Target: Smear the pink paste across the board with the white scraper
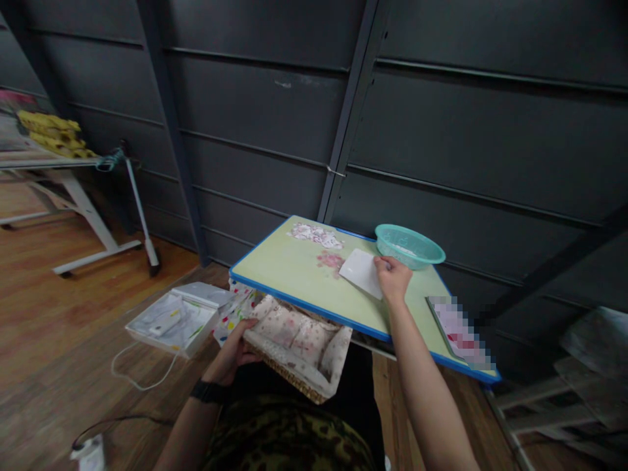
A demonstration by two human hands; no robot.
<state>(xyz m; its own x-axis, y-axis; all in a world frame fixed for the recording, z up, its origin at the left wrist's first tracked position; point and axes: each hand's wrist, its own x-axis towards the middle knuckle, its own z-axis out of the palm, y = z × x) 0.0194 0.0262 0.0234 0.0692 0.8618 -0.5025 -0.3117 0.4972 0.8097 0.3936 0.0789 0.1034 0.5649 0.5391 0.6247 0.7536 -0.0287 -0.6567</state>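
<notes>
A small green table (294, 268) with a blue rim stands in front of me. My right hand (392, 278) rests on it with fingers closed on the edge of a white sheet (360, 271), right beside a teal plastic bowl (409, 245). My left hand (235, 350) grips the rim of a wicker basket lined with floral cloth (299, 343), held under the table's near edge above my lap. Pink and white scraps (318, 235) lie at the far side of the table.
A blurred-out flat item (458, 330) lies on the table's right end. On the wooden floor to the left sit a white box (174, 317) with a cable and a white-legged stand (103, 229). A dark panelled wall runs behind.
</notes>
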